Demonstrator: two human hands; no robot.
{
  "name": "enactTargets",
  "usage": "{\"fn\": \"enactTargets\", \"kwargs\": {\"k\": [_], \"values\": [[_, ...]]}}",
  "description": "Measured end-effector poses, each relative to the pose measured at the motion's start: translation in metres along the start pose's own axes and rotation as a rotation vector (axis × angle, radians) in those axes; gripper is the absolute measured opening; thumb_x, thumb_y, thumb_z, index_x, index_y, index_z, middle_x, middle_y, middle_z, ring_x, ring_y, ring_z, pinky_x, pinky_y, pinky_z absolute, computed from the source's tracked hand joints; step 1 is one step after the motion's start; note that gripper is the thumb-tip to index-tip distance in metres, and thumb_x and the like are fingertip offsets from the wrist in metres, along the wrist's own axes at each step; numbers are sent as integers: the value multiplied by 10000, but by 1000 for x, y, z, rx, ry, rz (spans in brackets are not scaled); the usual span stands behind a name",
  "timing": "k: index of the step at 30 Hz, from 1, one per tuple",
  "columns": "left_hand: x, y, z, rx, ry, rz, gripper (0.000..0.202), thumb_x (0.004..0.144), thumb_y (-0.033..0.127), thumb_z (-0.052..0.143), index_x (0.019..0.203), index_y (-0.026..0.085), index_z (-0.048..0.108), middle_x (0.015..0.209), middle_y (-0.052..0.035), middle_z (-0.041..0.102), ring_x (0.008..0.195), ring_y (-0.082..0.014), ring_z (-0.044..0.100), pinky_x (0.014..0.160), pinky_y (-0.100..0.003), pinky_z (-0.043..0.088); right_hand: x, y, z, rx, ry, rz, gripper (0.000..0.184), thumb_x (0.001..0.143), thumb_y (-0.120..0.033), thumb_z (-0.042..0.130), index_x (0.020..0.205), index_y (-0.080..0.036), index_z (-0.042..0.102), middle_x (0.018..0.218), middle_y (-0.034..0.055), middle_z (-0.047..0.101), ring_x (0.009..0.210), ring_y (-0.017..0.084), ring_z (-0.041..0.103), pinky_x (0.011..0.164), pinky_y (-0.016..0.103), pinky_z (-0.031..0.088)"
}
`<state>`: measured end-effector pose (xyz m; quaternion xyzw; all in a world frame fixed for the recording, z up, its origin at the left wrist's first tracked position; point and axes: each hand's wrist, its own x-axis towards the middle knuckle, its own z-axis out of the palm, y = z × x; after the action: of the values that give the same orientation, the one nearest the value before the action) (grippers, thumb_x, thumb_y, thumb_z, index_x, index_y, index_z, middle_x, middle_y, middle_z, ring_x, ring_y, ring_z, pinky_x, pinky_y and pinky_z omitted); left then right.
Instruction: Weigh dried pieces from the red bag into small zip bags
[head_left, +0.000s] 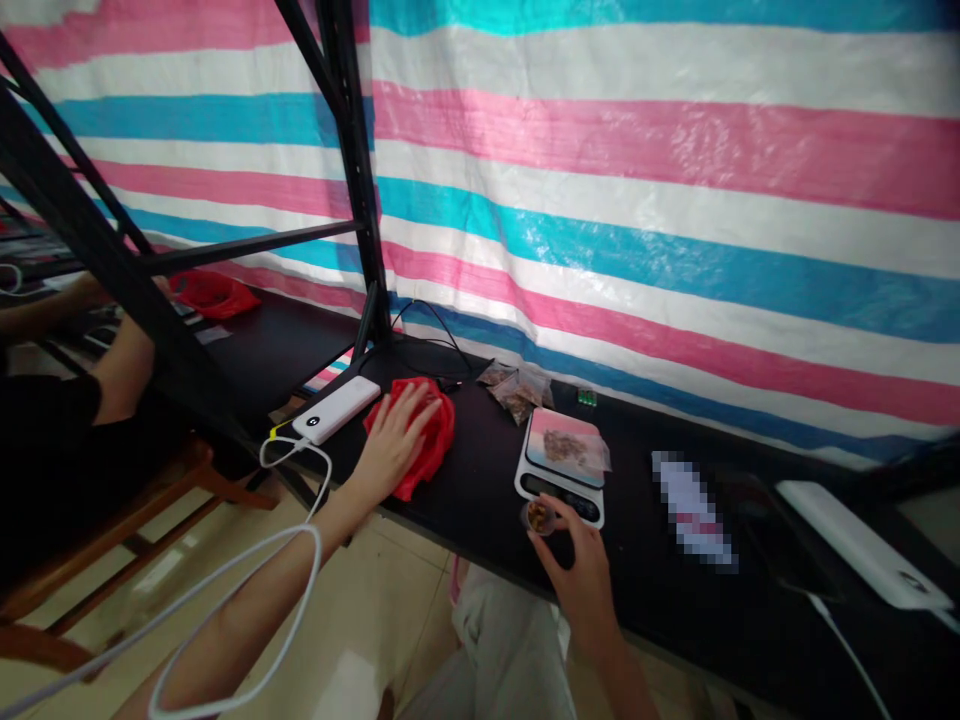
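Note:
On the left of the black table, my left hand (pixel 396 430) lies over a crumpled red plastic bag (pixel 437 440), its fingers stretched out and spread. Between the thumb and fingers of my right hand (pixel 583 555) is a small clear cup (pixel 537 516) with brown bits in it. The cup is at the front edge of a white kitchen scale (pixel 523 483); I cannot tell whether they touch. A clear bag of brown bits (pixel 568 449) rests on the scale's platform. Just behind the scale are several small clear packets (pixel 519 390) of similar bits.
A white power bank (pixel 336 410) with a looping cable sits left of the red bag. Green small items (pixel 586 398) lie behind the scale. A phone (pixel 787 545) and another white power bank (pixel 862 545) are at right. A co-worker's arm (pixel 127 370) shows beyond the black frame (pixel 352 150).

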<state>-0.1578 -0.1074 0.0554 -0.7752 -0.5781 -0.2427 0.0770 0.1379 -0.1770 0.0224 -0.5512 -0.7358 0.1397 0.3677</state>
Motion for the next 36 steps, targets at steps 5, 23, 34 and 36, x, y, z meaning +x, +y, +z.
{"fn": "enactTargets", "kwargs": {"k": [5, 23, 34, 36], "values": [[9, -18, 31, 47, -578, 37, 634, 791, 253, 463, 1372, 113, 254, 1453, -231, 125, 1347, -348, 60, 985, -586, 234, -17, 23, -32, -81, 67, 45, 392, 787, -353, 556, 1160, -245, 498, 1026, 54, 642, 808, 199, 620, 769, 364, 432], [9, 13, 44, -51, -283, 139, 347, 796, 36, 378, 1051, 172, 570, 1136, -103, 548, 1056, -212, 491, 909, -351, 394, -18, 36, -44, -11, 130, 99, 378, 779, -329, 556, 1139, -222, 512, 1080, 77, 626, 818, 201, 624, 802, 393, 443], [14, 15, 33, 32, -195, -15, 226, 799, 65, 411, 953, 114, 569, 1095, -141, 501, 1008, -244, 458, 862, -417, 414, 35, -32, 43, 86, -59, -105, 378, 790, -190, 485, 1169, -194, 488, 1105, 76, 610, 976, 205, 588, 838, 367, 465], [11, 12, 31, -30, -147, -36, 281, 776, 48, 424, 1020, 114, 546, 1117, -143, 498, 1044, -249, 452, 905, -430, 387, 49, -43, 60, 22, -69, -140, 377, 782, -143, 474, 1157, -181, 490, 1081, 78, 614, 977, 205, 582, 848, 365, 454]]}}
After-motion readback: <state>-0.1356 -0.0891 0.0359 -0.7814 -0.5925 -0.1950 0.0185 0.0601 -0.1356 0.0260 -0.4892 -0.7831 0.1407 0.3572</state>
